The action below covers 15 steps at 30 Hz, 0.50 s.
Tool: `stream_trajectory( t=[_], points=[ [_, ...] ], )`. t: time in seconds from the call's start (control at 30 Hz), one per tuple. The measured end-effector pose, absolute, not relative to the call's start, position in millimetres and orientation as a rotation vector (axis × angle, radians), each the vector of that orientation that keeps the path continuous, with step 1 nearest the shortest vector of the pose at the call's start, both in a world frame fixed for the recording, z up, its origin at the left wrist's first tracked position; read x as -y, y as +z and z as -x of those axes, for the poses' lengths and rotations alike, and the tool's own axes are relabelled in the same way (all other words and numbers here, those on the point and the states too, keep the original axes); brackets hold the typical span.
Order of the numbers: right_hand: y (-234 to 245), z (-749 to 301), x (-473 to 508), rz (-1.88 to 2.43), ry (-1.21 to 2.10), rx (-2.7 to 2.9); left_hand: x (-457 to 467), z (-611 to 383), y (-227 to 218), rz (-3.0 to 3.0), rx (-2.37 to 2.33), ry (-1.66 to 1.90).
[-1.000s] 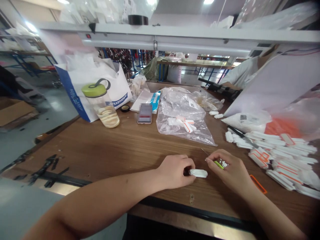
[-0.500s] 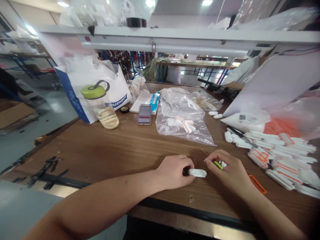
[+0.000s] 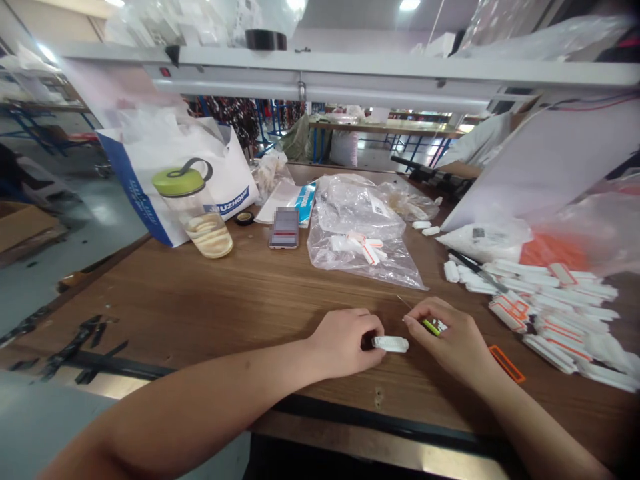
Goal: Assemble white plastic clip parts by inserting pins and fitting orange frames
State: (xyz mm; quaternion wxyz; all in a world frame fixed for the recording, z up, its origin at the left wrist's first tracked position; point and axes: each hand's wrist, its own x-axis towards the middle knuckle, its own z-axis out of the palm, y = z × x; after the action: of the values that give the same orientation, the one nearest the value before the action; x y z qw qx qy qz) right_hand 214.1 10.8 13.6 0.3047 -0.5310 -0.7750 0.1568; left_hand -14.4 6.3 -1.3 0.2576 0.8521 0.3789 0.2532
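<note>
My left hand [image 3: 347,341] is closed around one end of a small white plastic piece [image 3: 391,344], whose free end points right. My right hand [image 3: 453,340] is closed on a thin pointed tool with a green handle [image 3: 431,327]. Its fine tip sticks out past the fingertips, up and to the left, apart from the white piece. Small white bits [image 3: 440,325] show beside the green handle; whether they lie in the palm or on the table I cannot tell. An orange rectangular frame [image 3: 507,363] lies just right of my right wrist.
Many white pieces, some orange-edged, form a pile [image 3: 555,300] at the right, with dark tweezers [image 3: 477,268] on it. A clear plastic bag [image 3: 357,213], phone [image 3: 284,229], green-lidded bottle [image 3: 195,213] and paper bag [image 3: 225,160] stand farther back. A shelf [image 3: 350,63] crosses above.
The whole view has shifted slightly, so things sit a little farther left. Both hands keep nearly the same pose and hold the same things.
</note>
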Motion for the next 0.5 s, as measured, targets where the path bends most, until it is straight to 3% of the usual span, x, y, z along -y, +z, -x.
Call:
stream_trajectory(
  t=[0.5],
  points=[
    [14.2, -212.4, -9.4, 1.414, 0.436, 2.044, -5.3, 14.6, 2.4, -2.283, -1.056, 0.676]
  ],
)
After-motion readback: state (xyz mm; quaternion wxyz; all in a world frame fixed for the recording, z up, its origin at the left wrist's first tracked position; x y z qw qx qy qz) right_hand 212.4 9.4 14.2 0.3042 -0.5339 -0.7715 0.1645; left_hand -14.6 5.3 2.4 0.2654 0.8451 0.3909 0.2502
